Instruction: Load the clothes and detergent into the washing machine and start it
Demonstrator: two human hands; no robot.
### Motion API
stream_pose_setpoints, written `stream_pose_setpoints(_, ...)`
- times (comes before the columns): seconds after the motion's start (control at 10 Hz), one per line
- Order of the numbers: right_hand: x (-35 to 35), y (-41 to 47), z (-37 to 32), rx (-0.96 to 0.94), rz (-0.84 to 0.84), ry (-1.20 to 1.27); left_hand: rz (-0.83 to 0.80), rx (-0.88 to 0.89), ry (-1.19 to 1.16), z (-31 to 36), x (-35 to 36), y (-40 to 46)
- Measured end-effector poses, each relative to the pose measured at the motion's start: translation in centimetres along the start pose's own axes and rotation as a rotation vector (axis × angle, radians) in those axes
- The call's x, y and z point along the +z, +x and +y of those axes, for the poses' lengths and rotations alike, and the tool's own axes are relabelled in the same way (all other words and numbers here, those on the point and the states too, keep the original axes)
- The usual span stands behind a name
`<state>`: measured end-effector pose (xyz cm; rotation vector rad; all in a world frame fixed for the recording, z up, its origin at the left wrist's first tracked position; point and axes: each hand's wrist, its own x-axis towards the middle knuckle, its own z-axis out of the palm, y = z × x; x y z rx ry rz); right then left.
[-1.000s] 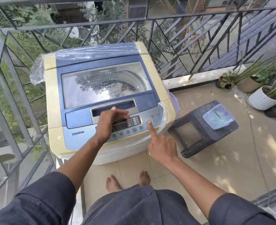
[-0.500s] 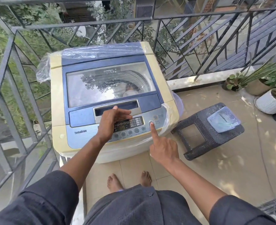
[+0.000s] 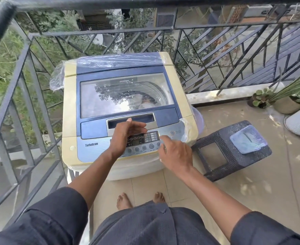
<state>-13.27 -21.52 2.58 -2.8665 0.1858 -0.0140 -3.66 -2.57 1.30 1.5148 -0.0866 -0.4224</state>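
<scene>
From the head camera, your right hand (image 3: 175, 153) has changed since a moment ago: the index finger that was stretched out onto a round button at the right end of the control panel (image 3: 144, 141) is now drawn in, and the hand sits curled at the panel's right edge, fingertips near the last buttons of the bottom row. I read that as the press being done (or you shifting to the next button); the display shows symbols, though I cannot tell whether a cycle is running.

Your left hand (image 3: 126, 135) stays where it was, loosely open with fingers apart, hovering over the panel's left half and gripping nothing. The right hand is half closed but also clamped on nothing.

The washing machine (image 3: 124, 110) stands on the balcony floor right in front of your feet, against the railing (image 3: 39, 96). Its lid (image 3: 126, 94) is shut, with pale laundry dimly visible through the window. Its long axis runs away from you, panel end facing you, hinge end toward the railing. A dark stool (image 3: 232, 149) stands just to its right.
</scene>
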Motion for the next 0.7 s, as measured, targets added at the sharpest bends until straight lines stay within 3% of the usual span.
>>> stream_pose_setpoints(0.1,0.3,1.1,-0.3,-0.068,0.097,0.057,0.041,0.046,0.085,0.2,0.5,-0.3)
stream_pose_setpoints(0.2,0.7,2.9,-0.8,-0.121,0.147,0.046,0.195,0.133,0.275,0.3,0.6,-0.8)
stream_pose_setpoints(0.4,1.3,6.3,-2.0,-0.187,0.157,-0.021,0.376,0.258,0.922,-0.8,-1.2,-1.1)
stream_pose_setpoints(0.7,-0.4,11.2,-4.3,-0.231,0.189,-0.079,0.346,0.2,1.387,1.4,-1.8,-0.1)
